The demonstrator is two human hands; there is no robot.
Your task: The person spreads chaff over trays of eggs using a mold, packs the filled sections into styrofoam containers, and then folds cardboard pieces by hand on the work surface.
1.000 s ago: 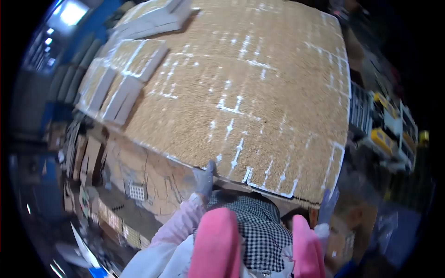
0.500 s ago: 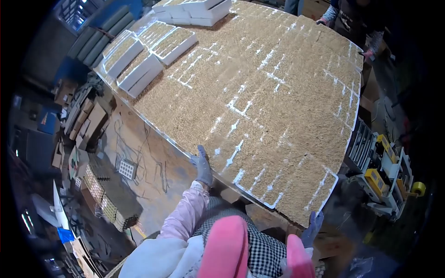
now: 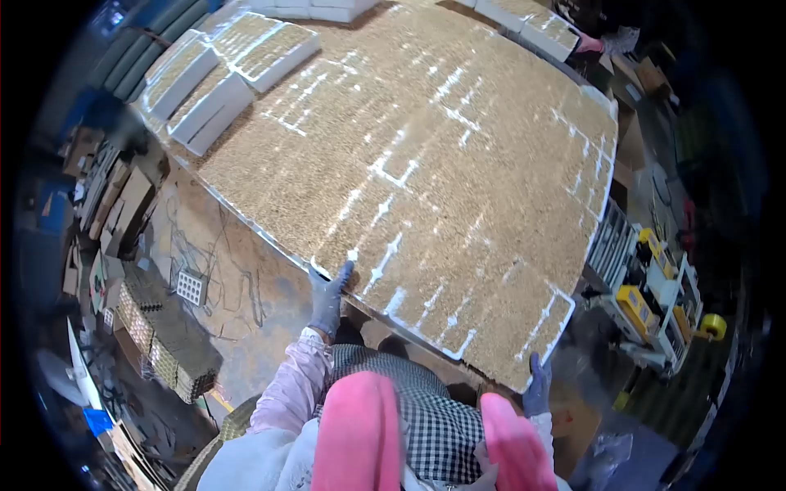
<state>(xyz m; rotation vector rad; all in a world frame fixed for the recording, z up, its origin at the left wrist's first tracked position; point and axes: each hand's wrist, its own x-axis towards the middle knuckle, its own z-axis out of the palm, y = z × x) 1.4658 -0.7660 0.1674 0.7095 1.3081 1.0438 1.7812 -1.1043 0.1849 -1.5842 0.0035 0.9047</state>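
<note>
In the head view a broad surface of white-rimmed trays (image 3: 565, 315), filled with tan, grain-like material, stretches away from me. My left hand (image 3: 329, 301), in a grey glove, is at the near edge, thumb and fingers closed around a tray rim. At the near right corner my right hand (image 3: 537, 386), gloved too, grips the outer side of the corner tray, its thumb pointing up; its lower fingers are partly hidden. White lines and patches of tray rim show through the tan layer between the hands.
White filled trays (image 3: 211, 123) stand stacked at the far left, with another stack (image 3: 547, 39) at the far right beside a co-worker's pink-gloved hand (image 3: 588, 42). Flattened cardboard (image 3: 123, 217) and egg-tray-like stacks (image 3: 151, 327) lie left. A roller machine (image 3: 643, 290) with yellow parts stands right.
The view has shifted, so the trays sit further up and left. My left hand has slid slightly right along the edge. White trays now appear at the far right, where the co-worker's arms were.
</note>
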